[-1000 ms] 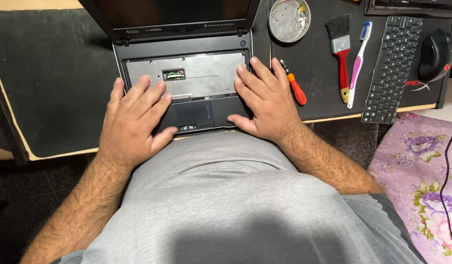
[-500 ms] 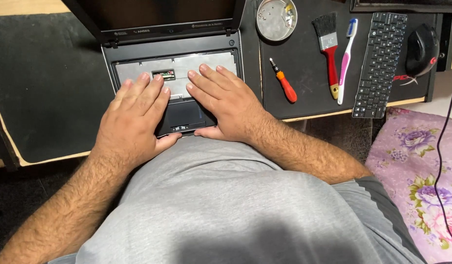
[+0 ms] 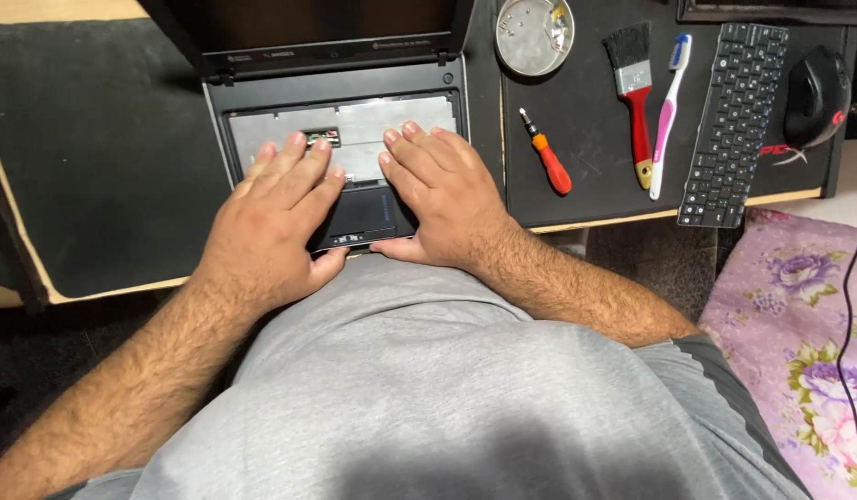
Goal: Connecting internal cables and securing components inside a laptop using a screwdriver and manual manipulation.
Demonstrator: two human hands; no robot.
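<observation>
The laptop lost most of its screen to the top edge, both the left hand and right hand hid its palm rest and part of the touchpad, and the small part in the metal tray was too tiny to tell.

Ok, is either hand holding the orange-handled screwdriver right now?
No, the screwdriver lies alone on the black mat, while the left hand and right hand rest flat on the laptop.
</observation>
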